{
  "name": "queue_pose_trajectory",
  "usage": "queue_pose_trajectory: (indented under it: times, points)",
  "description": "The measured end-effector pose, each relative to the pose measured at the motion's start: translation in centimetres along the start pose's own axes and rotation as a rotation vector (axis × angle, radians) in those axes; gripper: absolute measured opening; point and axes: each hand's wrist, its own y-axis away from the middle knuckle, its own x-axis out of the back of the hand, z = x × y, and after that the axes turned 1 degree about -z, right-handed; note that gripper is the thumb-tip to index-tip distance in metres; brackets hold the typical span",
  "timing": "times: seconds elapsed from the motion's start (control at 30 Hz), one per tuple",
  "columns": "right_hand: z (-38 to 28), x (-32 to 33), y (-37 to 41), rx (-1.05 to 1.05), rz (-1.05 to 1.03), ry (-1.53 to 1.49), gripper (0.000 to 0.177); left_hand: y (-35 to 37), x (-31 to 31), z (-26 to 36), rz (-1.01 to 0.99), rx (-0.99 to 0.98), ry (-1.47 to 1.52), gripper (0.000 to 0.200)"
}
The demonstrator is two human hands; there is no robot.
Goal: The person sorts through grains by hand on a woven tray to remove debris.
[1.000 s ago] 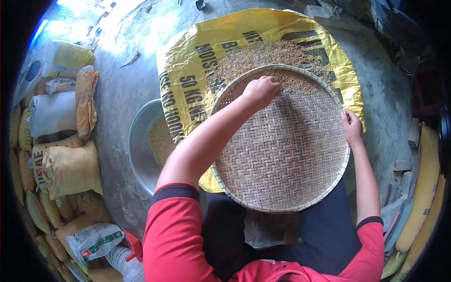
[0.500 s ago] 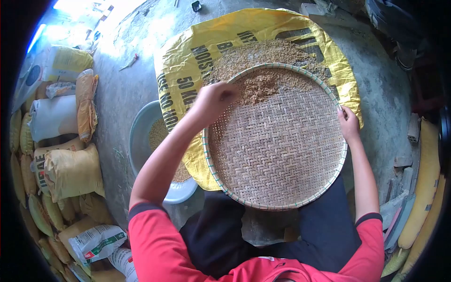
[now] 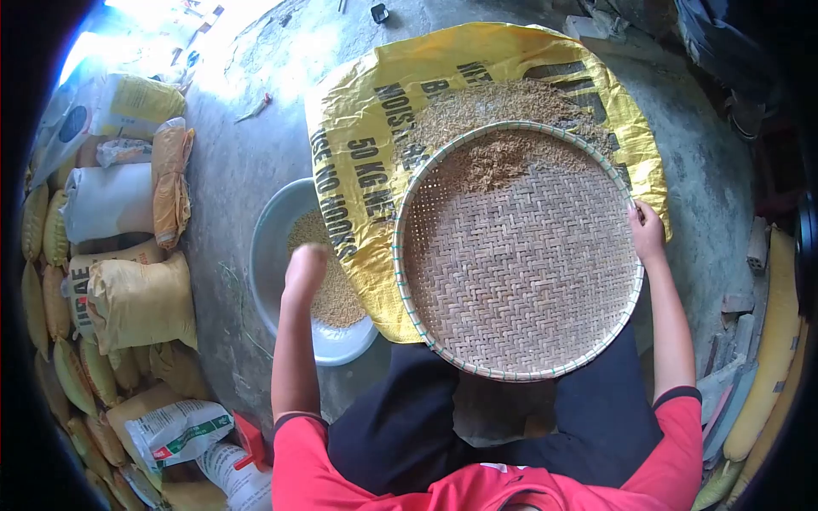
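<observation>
Yellow plastic sack (image 3: 366,77) is spread flat on the floor; the round tray (image 3: 528,272) overlaps its near side, bottom rim over the knees. Clock: 12 = top of view.

Key relation: left hand (image 3: 307,269) is over the basin (image 3: 266,255), well apart from the tray, which sits at its 3. Basin grain (image 3: 341,298) shows at its 12 and 4–5; contact unclear. Left is the nearer hand to that grain. Left fingers blurred: can't make out whether curled or holding anything.

Right hand (image 3: 648,230) pinches the tray rim between 2 and 3. Husk clump (image 3: 494,160) lies inside the tray at 11–12, about 10 from the right hand and 2 from the left; right is nearer. Tray's round, so no long axis.

Count: 1 tray, 1 basin, 1 spread sack, 1 loose pile (image 3: 511,100) on it past the tray's 12, 1 clump, 2 hands. Filled bags (image 3: 141,302) at 9 overlap too much to count.
</observation>
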Motion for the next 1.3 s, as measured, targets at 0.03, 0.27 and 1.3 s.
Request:
queue_pose_trajectory:
  times: [0.03,0.27,1.3]
  points:
    - [-0.1,0.1,0.0,-0.005,-0.003,-0.002,0.028,-0.6,1.2,2.5,0.114,-0.037,-0.046,0.017]
    - [0.2,0.0,0.0,0.032,0.013,-0.019,0.027,-5.9,3.6,16.1,0.222,-0.374,0.112,0.018]
    - [-0.3,0.1,0.2,0.041,0.021,-0.053,0.026,-6.3,4.5,19.2,-0.183,-0.673,0.395,0.013]
